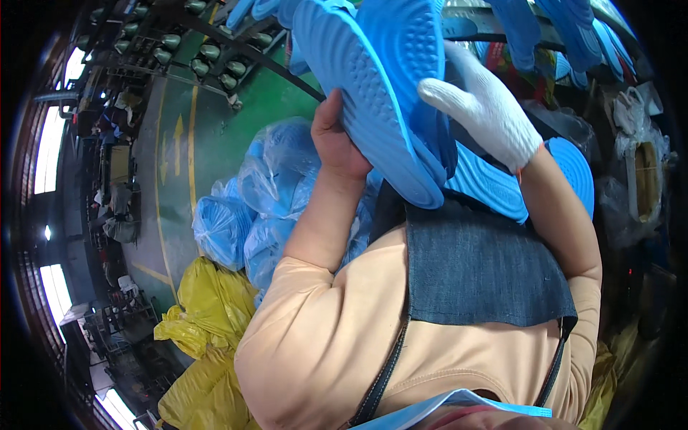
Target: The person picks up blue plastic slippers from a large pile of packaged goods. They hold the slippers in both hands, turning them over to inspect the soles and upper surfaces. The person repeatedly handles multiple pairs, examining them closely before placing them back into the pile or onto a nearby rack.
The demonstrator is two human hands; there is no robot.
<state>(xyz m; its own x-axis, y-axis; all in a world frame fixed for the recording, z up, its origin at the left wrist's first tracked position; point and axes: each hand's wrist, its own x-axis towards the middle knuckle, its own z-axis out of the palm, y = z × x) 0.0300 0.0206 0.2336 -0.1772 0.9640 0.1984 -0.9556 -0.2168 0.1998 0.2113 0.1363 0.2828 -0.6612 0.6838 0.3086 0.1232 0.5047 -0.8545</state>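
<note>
While the bare left hand [340,143] closes on the edge of a tilted blue slipper [376,118], its thumb in view and its fingers hidden behind the sole, the white-gloved right hand [491,111] is spread, thumb well apart from fingers, over a second slipper [405,43] just beside the first; whether it presses there, I cannot tell. Both slippers are held up beyond the top edge of the denim apron [480,265], bumpy surfaces showing. The step in hand looks like handling these two as a pair. The next move seems to call for a steady left grip and a firmer hold from the right, so neither slips loose. Ridged blue soles [494,183] lie near the apron's top right. Clear bags [276,172] of blue goods sit left of the apron, with yellow bags [211,301] also on that side.
</note>
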